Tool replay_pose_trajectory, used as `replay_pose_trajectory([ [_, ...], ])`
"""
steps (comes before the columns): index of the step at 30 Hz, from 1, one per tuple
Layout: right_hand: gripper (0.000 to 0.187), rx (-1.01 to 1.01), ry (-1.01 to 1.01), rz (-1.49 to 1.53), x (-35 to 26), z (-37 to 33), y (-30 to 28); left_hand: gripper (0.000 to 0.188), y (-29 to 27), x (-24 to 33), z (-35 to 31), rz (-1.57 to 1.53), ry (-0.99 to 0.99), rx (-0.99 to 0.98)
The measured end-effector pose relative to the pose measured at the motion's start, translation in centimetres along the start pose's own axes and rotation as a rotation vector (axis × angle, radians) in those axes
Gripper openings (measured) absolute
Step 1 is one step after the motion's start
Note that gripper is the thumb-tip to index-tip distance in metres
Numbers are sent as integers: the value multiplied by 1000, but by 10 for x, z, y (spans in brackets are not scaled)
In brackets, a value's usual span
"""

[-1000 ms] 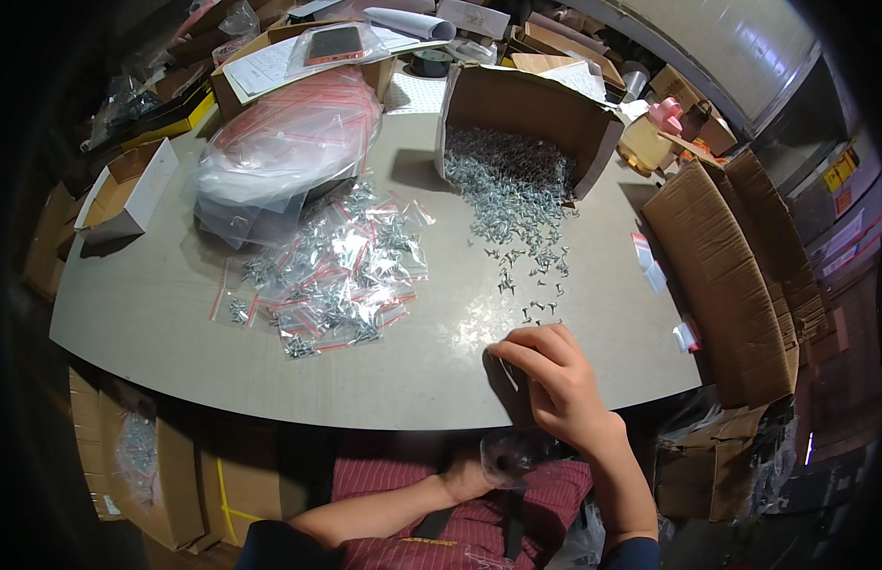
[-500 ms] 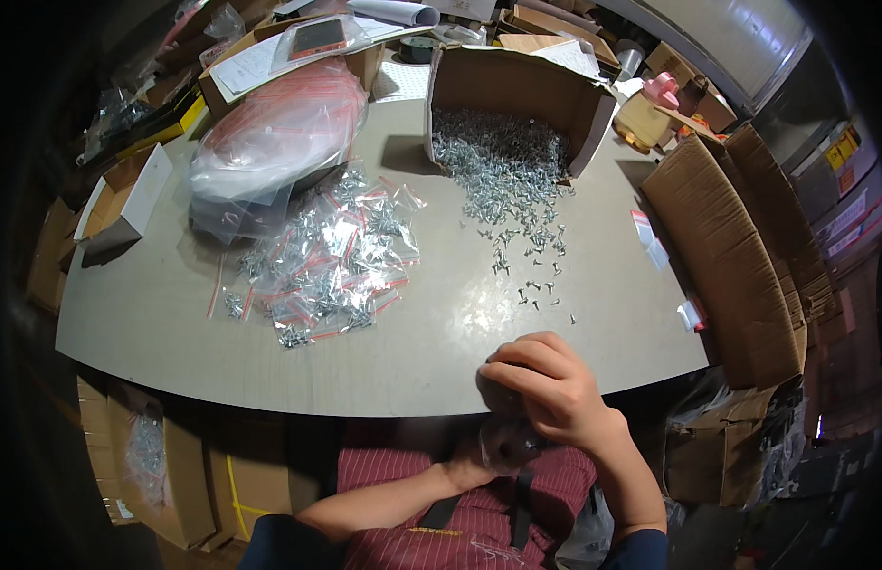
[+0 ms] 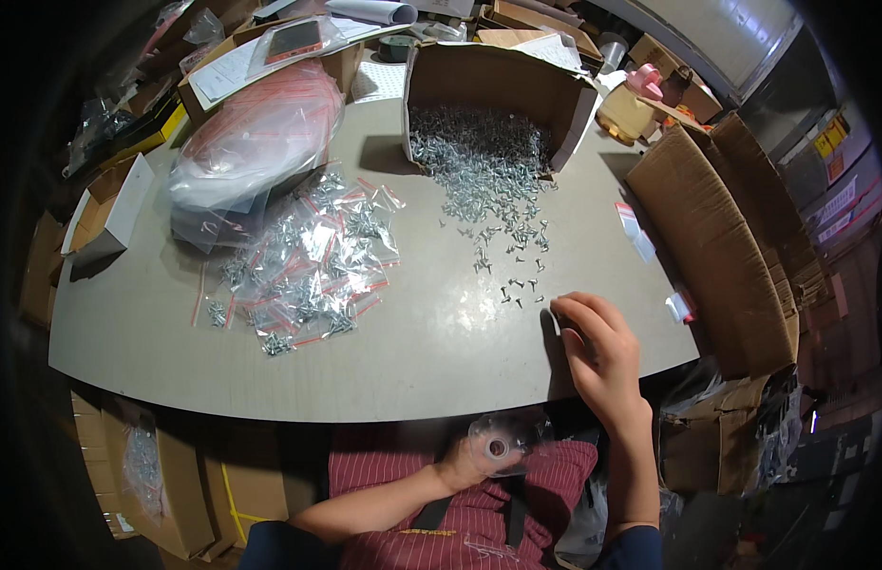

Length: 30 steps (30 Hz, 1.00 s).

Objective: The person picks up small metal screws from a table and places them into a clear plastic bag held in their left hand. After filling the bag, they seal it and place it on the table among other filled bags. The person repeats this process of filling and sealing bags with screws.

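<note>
My left hand (image 3: 463,465) is low over my lap, closed around a clear plastic funnel-like piece (image 3: 517,435) with a small round opening. Above the table's near right part is my right hand (image 3: 604,353), its thumb apart from the bent forefinger. The right fingertips are at the lower end of a trail of small silver screws (image 3: 519,285); whether they touch one is hard to see. More screws (image 3: 483,142) spill from an open cardboard box (image 3: 498,81) lying on its side. Filled zip bags of screws (image 3: 317,256) are piled left of the trail.
A stack of flat plastic bags (image 3: 260,142) stands behind the filled ones. The small white box (image 3: 127,209) is at the left edge. Cardboard (image 3: 716,247) borders the table's right side, near small red-edged bags (image 3: 634,231). A pink-lidded jar (image 3: 626,112) stands at back right.
My right hand has moved away from the funnel-like piece, rightward and forward over the table, to the nearest screws. My left hand still holds the piece, whose round opening is now visible.
</note>
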State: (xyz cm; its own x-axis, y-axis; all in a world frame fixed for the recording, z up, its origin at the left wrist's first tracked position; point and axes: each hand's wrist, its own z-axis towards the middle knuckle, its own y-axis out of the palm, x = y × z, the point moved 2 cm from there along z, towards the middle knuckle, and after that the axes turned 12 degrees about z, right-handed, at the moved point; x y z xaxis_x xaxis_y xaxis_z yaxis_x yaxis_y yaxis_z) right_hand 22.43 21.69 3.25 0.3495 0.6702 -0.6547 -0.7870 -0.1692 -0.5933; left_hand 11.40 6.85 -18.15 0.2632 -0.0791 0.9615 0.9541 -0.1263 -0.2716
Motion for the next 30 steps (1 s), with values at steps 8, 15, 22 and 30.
replay_pose_trajectory([
  [8,56,-88,-108,-57,9,16,21,47,8,-10,-1,7,-43,-30],
  [15,44,-78,-174,-57,1,18,28,50,-3,2,0,-99,-99,-114],
  [22,46,-32,-138,-26,0,18,29,47,-1,0,2,-21,36,23],
  [30,49,-102,-140,-27,3,15,23,33,-4,1,-3,18,43,68],
])
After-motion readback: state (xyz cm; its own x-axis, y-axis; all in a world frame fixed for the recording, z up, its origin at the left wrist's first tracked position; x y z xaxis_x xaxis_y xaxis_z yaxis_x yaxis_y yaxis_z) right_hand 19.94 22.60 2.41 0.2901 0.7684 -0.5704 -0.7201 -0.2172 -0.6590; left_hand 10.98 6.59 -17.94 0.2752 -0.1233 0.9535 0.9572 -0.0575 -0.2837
